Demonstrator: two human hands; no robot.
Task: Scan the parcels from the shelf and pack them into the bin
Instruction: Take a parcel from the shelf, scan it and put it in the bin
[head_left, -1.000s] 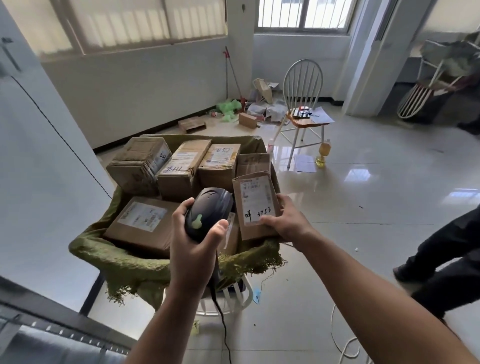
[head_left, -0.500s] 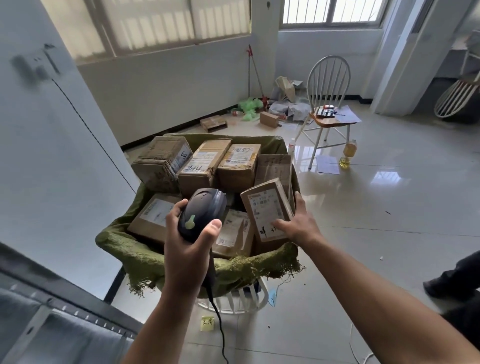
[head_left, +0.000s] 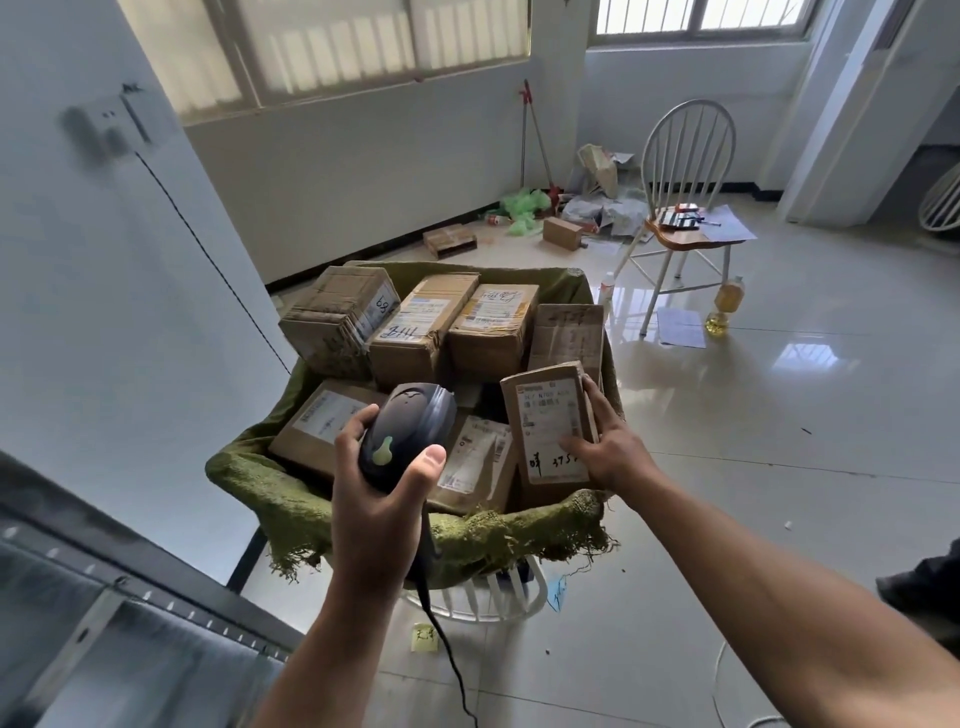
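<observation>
Now the L hand (head_left: 379, 499) grips a corded barcode scanner (head_left: 410, 426) over the near rim of the green-cloth-lined bin (head_left: 291, 499). The R hand (head_left: 605, 452) holds a small labelled cardboard parcel (head_left: 548, 421) upright in the bin's front-right corner, thumb on the label, fingers round its edge. 6 other parcels (head_left: 491, 327) sit inside.

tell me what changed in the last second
The right hand has lowered the parcel into the near right corner of the bin, where it is upright with its bottom behind the rim. The hand still holds it. The left hand still grips the scanner, and the other boxes lie as before.
</observation>
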